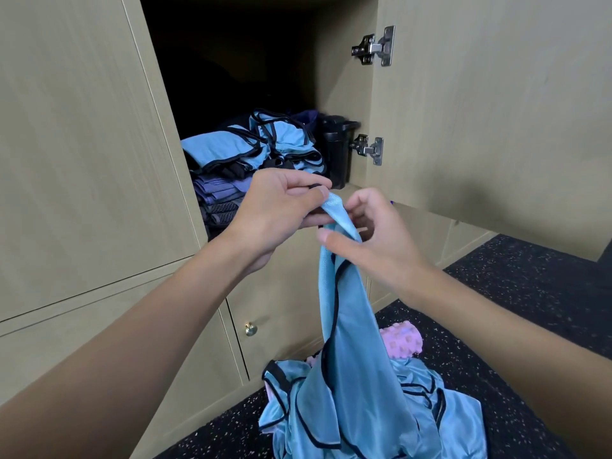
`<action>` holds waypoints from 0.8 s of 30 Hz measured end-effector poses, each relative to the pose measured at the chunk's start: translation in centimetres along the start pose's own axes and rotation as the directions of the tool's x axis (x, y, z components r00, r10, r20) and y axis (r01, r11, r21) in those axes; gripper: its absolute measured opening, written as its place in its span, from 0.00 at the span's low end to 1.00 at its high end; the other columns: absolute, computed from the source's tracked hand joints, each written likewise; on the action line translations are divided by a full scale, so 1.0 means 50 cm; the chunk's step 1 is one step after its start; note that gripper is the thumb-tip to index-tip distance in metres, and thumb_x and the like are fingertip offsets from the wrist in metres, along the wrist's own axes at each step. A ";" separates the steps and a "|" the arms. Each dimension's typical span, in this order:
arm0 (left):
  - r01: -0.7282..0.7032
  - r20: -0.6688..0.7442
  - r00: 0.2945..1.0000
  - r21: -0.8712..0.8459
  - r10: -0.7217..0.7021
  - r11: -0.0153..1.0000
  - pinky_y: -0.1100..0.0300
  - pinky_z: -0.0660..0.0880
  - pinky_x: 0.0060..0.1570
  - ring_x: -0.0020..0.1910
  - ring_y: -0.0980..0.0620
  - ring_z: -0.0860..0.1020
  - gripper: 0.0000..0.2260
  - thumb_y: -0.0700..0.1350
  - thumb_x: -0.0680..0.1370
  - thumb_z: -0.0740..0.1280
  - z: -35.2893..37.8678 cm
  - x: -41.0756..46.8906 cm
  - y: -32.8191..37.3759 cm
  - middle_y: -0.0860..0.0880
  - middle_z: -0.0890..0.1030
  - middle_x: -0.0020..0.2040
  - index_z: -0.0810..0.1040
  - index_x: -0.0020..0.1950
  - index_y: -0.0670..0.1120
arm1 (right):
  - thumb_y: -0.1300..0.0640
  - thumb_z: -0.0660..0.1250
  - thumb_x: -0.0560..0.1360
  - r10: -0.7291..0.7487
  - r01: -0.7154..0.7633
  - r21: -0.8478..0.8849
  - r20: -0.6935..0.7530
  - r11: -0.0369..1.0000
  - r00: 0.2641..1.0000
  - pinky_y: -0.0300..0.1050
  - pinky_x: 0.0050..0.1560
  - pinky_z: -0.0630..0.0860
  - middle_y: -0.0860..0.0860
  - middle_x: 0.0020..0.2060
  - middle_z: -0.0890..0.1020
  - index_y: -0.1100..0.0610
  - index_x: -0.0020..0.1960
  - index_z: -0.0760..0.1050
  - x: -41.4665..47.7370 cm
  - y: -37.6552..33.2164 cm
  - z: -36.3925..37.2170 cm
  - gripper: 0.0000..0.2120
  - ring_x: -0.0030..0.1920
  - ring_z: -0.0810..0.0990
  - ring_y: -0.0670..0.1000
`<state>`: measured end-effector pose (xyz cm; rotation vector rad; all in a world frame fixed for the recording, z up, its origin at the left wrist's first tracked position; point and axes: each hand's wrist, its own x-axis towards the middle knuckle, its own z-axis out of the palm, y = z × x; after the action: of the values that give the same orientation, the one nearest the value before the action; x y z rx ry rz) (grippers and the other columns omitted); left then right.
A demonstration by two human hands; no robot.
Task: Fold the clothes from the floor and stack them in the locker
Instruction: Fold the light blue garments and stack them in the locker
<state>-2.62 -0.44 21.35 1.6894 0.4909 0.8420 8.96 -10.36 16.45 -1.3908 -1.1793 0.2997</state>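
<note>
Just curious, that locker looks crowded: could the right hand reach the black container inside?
Probably yes: the black container stands near the open front, nothing before it, but the right hand holds the blue garment.

You're in a gym changing room: a wall of beige laminate lockers (82, 160), a small brass knob (251, 329) on a lower door, black speckled rubber flooring (530, 286) underfoot, a pink knobbly roller (402, 341) lying there, and folded sports bibs (231, 147) stacked inside the open compartment

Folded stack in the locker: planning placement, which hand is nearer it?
Left. The left hand is just in front of the folded stack; the right hand is lower and further right.
</note>
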 end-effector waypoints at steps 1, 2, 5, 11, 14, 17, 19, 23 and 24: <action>-0.003 0.003 1.000 -0.012 0.003 1.000 0.62 0.82 0.45 0.42 0.48 0.86 0.06 0.35 0.80 0.67 0.002 -0.001 0.003 0.42 0.86 0.44 0.82 0.55 0.38 | 0.61 0.74 0.72 -0.004 0.004 -0.017 -0.024 1.000 1.000 0.33 0.41 0.72 0.53 0.42 0.80 0.52 0.48 0.70 0.002 0.001 0.003 0.14 0.40 0.76 0.43; -0.006 0.012 1.000 -0.025 0.007 1.000 0.62 0.82 0.46 0.44 0.48 0.86 0.06 0.35 0.80 0.67 0.004 -0.002 0.005 0.41 0.87 0.45 0.81 0.56 0.37 | 0.64 0.72 0.73 -0.010 0.007 -0.042 -0.069 0.999 0.998 0.33 0.39 0.72 0.53 0.41 0.80 0.51 0.46 0.71 0.006 0.004 0.003 0.12 0.37 0.76 0.42; -0.023 0.048 0.999 -0.002 0.023 1.000 0.61 0.82 0.48 0.45 0.48 0.86 0.09 0.35 0.79 0.68 0.000 -0.004 0.007 0.42 0.86 0.46 0.80 0.59 0.38 | 0.68 0.66 0.76 -0.006 -0.011 -0.105 -0.162 0.994 0.987 0.29 0.33 0.67 0.46 0.33 0.79 0.51 0.42 0.74 0.020 0.001 -0.011 0.13 0.30 0.72 0.38; -0.158 0.053 0.987 0.409 0.149 0.899 0.54 0.78 0.53 0.49 0.54 0.80 0.06 0.46 0.72 0.76 -0.023 -0.033 -0.021 0.49 0.80 0.50 0.82 0.45 0.54 | 0.64 0.63 0.80 -0.016 0.013 -0.132 -0.017 0.991 1.000 0.35 0.33 0.64 0.44 0.30 0.75 0.62 0.47 0.82 0.004 -0.016 -0.028 0.09 0.31 0.68 0.41; -0.191 0.086 0.981 0.347 0.172 0.918 0.55 0.77 0.49 0.44 0.58 0.81 0.05 0.42 0.76 0.73 -0.025 -0.055 -0.026 0.49 0.83 0.46 0.80 0.43 0.49 | 0.62 0.62 0.81 -0.027 0.040 -0.139 0.097 0.990 0.995 0.45 0.39 0.66 0.62 0.36 0.78 0.67 0.49 0.80 -0.010 -0.024 -0.025 0.10 0.37 0.70 0.47; -0.233 0.055 0.972 0.310 0.227 0.922 0.67 0.72 0.36 0.32 0.59 0.74 0.05 0.40 0.78 0.70 -0.022 -0.069 -0.016 0.48 0.80 0.35 0.78 0.44 0.47 | 0.62 0.64 0.80 -0.020 0.024 -0.073 0.049 0.997 0.999 0.41 0.41 0.70 0.53 0.36 0.81 0.61 0.48 0.81 -0.022 -0.035 -0.024 0.07 0.36 0.74 0.44; -0.246 0.005 0.966 0.308 0.257 0.919 0.69 0.67 0.31 0.29 0.60 0.69 0.05 0.40 0.79 0.69 -0.020 -0.073 -0.008 0.47 0.79 0.34 0.80 0.47 0.49 | 0.64 0.68 0.78 -0.005 0.005 0.006 0.032 1.000 0.999 0.37 0.43 0.72 0.49 0.37 0.82 0.56 0.50 0.79 -0.027 -0.040 -0.023 0.05 0.36 0.77 0.42; -0.251 -0.059 0.951 0.423 0.303 0.871 0.65 0.67 0.32 0.30 0.58 0.69 0.08 0.43 0.79 0.70 -0.032 -0.072 -0.007 0.45 0.80 0.34 0.83 0.43 0.53 | 0.66 0.69 0.76 0.007 -0.007 -0.009 0.033 1.000 0.999 0.36 0.45 0.75 0.48 0.39 0.84 0.53 0.47 0.79 -0.032 -0.040 -0.017 0.09 0.37 0.79 0.42; -0.240 -0.063 0.950 0.477 0.305 0.846 0.64 0.65 0.31 0.29 0.58 0.68 0.08 0.44 0.79 0.70 -0.037 -0.070 -0.010 0.45 0.78 0.31 0.83 0.41 0.53 | 0.66 0.69 0.76 0.010 -0.010 -0.015 0.009 1.000 1.000 0.36 0.44 0.75 0.47 0.38 0.83 0.52 0.45 0.80 -0.032 -0.039 -0.016 0.09 0.37 0.78 0.41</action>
<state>-6.24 -1.53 20.10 2.1916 0.5874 1.1176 7.96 -12.55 17.56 -1.4101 -1.1849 0.3050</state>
